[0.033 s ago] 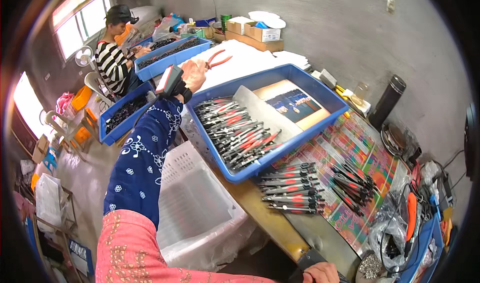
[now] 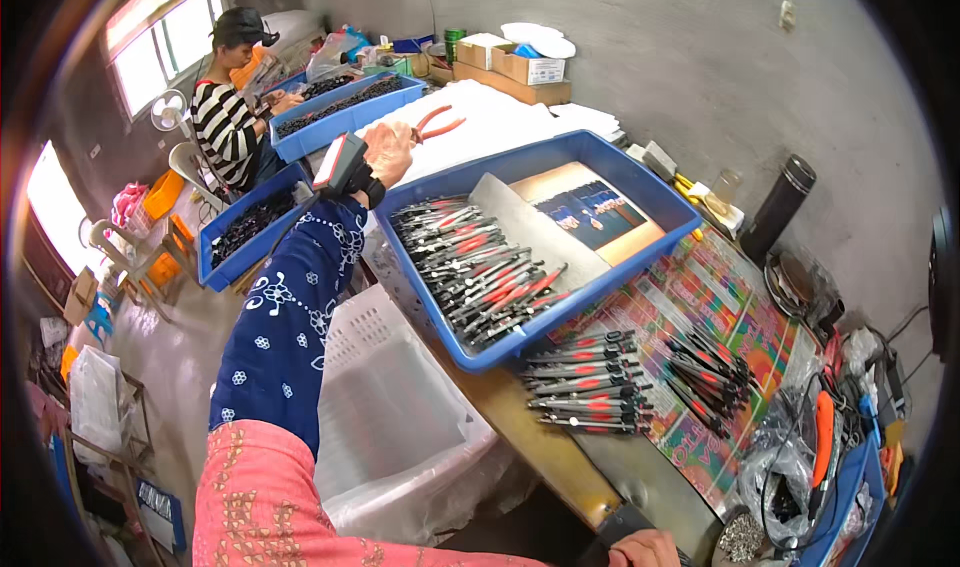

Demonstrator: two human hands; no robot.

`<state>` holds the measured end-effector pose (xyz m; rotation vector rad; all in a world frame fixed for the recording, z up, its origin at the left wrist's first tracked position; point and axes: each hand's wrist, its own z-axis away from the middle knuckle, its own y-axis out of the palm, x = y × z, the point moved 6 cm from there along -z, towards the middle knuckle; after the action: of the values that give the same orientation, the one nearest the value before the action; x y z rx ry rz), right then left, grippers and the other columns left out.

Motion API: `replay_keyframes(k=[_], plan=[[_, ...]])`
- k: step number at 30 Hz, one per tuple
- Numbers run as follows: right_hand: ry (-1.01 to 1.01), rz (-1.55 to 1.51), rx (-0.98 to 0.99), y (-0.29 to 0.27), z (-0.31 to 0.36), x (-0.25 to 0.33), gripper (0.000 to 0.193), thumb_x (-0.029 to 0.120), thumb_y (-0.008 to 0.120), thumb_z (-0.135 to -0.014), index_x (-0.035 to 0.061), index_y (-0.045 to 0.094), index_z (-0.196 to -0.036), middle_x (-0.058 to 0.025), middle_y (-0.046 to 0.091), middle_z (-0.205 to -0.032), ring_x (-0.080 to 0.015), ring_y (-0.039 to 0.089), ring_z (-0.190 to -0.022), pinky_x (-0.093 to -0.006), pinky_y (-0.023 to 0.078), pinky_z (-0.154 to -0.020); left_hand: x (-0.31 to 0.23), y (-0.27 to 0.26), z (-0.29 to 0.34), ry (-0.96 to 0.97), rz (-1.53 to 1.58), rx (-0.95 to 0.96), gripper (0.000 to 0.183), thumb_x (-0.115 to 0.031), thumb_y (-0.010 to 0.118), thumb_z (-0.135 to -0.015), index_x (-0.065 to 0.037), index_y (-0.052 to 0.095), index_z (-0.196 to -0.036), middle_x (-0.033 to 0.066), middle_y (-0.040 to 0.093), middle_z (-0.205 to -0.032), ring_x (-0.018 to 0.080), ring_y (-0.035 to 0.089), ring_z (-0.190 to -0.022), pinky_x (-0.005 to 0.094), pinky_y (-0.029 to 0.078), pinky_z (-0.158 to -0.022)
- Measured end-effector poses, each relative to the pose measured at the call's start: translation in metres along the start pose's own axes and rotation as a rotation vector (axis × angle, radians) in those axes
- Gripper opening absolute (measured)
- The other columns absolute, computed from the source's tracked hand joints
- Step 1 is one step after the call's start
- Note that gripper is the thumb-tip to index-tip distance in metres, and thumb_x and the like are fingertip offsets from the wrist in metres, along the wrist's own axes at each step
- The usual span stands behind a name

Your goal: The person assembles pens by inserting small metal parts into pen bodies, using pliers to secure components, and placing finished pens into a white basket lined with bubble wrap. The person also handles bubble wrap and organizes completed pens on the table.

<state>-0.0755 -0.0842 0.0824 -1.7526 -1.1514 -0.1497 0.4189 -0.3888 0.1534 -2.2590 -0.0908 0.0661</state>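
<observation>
My left hand [image 2: 388, 152] reaches far across the bench, fingers curled in at the inner end of red-handled pliers [image 2: 438, 124]. The handles spread out to the right of it. Just right of that hand stands a blue tray [image 2: 478, 355], with many slim pen-like pieces [image 2: 470, 267] in black, grey and red. Also in the tray are a pale sheet [image 2: 535, 227] and a tan box with a dark picture [image 2: 590, 215]. At the lower edge my right hand [image 2: 645, 548] shows its back beside the bench; its fingers are cut off or hidden.
More pen-like pieces lie in two bundles, a left one [image 2: 590, 382] and a right one [image 2: 708, 375], on a colourful printed sheet [image 2: 725, 457]. A white plastic crate [image 2: 390, 407] stands below the bench. Another person [image 2: 230, 117] sits far left by blue bins [image 2: 350, 117]. A black flask [image 2: 780, 207] stands right.
The view has shifted very slightly, and the tray and bundles appear a little lower. Both hands keep nearly the same places.
</observation>
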Motion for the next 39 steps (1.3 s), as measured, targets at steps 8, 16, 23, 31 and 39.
replay_keyframes(k=[8, 16, 23, 31, 39], plan=[[0.08, 0.085, 0.003, 0.011, -0.008, 0.001, 0.004, -0.001, 0.062, -0.082, -0.0003, 0.06, -0.085, -0.0167, 0.06, -0.079, -0.0353, 0.056, -0.07, -0.0419, 0.046, -0.065, 0.042, 0.072, -0.016, -0.057, -0.091, 0.163, 0.031, -0.033, 0.069, -0.082, -0.002, 0.07, -0.086, 0.0211, 0.068, -0.083, 0.0386, 0.068, -0.077, 0.0469, 0.053, -0.066], [0.099, 0.137, -0.05, 0.015, -0.009, 0.002, 0.003, 0.001, 0.063, -0.084, -0.0005, 0.06, -0.084, -0.0166, 0.058, -0.077, -0.0344, 0.055, -0.067, -0.0416, 0.046, -0.062, 0.055, 0.114, -0.022, -0.107, -0.007, 0.289, 0.032, -0.037, 0.075, -0.079, -0.005, 0.075, -0.085, 0.021, 0.069, -0.077, 0.0356, 0.069, -0.069, 0.0437, 0.054, -0.061], [0.104, 0.174, -0.065, 0.016, -0.006, 0.003, 0.004, 0.003, 0.063, -0.086, -0.0001, 0.06, -0.084, -0.0168, 0.058, -0.078, -0.0345, 0.055, -0.067, -0.0415, 0.046, -0.062, 0.06, 0.115, -0.034, -0.159, 0.06, 0.147, 0.025, -0.026, 0.07, -0.081, -0.004, 0.073, -0.091, 0.0209, 0.069, -0.095, 0.037, 0.067, -0.09, 0.046, 0.053, -0.077], [0.068, 0.186, -0.094, 0.015, -0.003, 0.001, 0.006, 0.004, 0.064, -0.087, 0.0001, 0.06, -0.085, -0.0172, 0.059, -0.079, -0.0353, 0.054, -0.068, -0.0422, 0.045, -0.062, 0.068, 0.099, -0.016, 0.006, 0.327, -0.047, 0.021, -0.004, 0.058, -0.08, -0.006, 0.072, -0.096, 0.02, 0.07, -0.092, 0.0372, 0.067, -0.087, 0.0424, 0.053, -0.081], [0.036, 0.135, -0.068, 0.013, 0.002, -0.006, 0.01, 0.004, 0.069, -0.079, 0.0019, 0.06, -0.083, -0.0147, 0.06, -0.079, -0.0338, 0.056, -0.069, -0.0408, 0.045, -0.063, 0.016, -0.017, 0.027, -0.075, 0.54, -0.1, 0.018, -0.011, 0.062, -0.091, -0.003, 0.072, -0.103, 0.0075, 0.07, -0.074, 0.0109, 0.065, -0.066, 0.0255, 0.05, -0.061]])
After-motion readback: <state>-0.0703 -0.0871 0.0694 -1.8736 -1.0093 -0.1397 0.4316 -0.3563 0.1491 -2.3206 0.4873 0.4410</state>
